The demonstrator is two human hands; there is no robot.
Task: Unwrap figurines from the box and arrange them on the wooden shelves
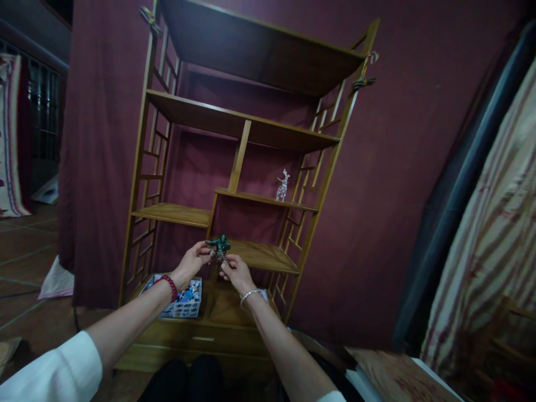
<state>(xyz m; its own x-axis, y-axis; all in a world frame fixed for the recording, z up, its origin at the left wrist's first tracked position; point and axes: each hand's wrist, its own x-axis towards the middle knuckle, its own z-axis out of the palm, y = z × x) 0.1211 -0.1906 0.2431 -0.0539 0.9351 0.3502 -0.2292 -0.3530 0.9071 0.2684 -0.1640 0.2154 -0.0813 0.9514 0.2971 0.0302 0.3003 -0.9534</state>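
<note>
Between my two hands, in front of the wooden shelf unit (247, 127), I hold a small dark green figurine (221, 244) with a brownish lower part. My left hand (193, 263), below a red bead bracelet, is closed on its left side. Fingers of my right hand (237, 273) pinch its lower right side; a silver bangle is on that wrist. The figurine is upright, and its base is partly hidden by my fingers. Behind my left wrist, a patterned basket (188, 309) with blue and white items stands on the unit's low level.
A clear deer-like figurine (283, 186) stands on the right middle shelf. A drawer front (203, 338) spans the unit's bottom. A dark red curtain (96, 156) hangs at left, a striped cloth (481, 212) at right. Flat boards or boxes (393, 371) lie at the lower right.
</note>
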